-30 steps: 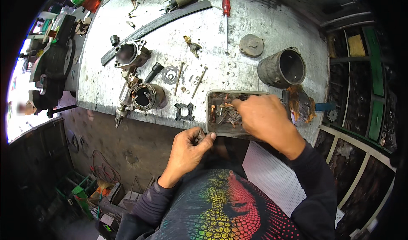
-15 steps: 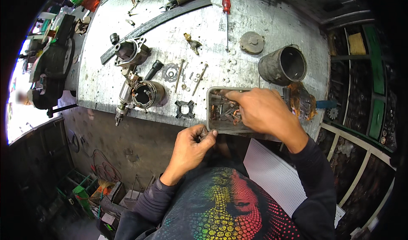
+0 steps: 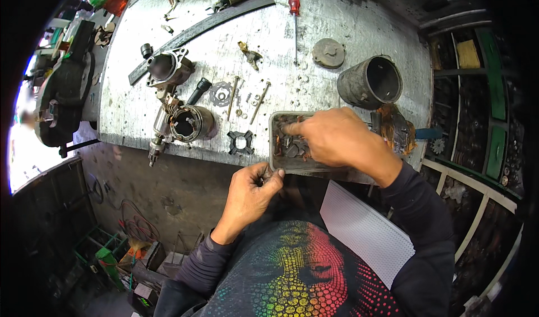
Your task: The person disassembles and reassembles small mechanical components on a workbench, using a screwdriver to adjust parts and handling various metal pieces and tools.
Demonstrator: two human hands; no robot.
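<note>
A rectangular tray point(image 3: 272, 143) of small metal parts point(image 3: 293, 147) sits at the bench's near edge. My right hand point(image 3: 345, 140) is over it, its index finger stretched out among the parts; the other fingers are mostly hidden beneath the palm. By the tray's near left corner, my left hand point(image 3: 247, 196) is closed, thumb and fingers pinched together; what is between them is hidden. Left of the tray lie a dark four-armed plate point(image 3: 241, 142), two long bolts point(image 3: 260, 102), a toothed washer point(image 3: 221, 94) and an open motor housing point(image 3: 191, 124).
A hollow metal cylinder point(image 3: 351, 87), a round cap point(image 3: 328, 53) and a red-handled screwdriver point(image 3: 294, 2) lie on the bench's right half. A dark flat bar point(image 3: 213, 28) crosses its far left. Beneath the edge, a white perforated panel point(image 3: 359, 227) leans beside my right arm.
My right index finger has shifted left within the tray, and the parts there lie differently. My left hand stays by the corner. The whole view has shifted slightly.
</note>
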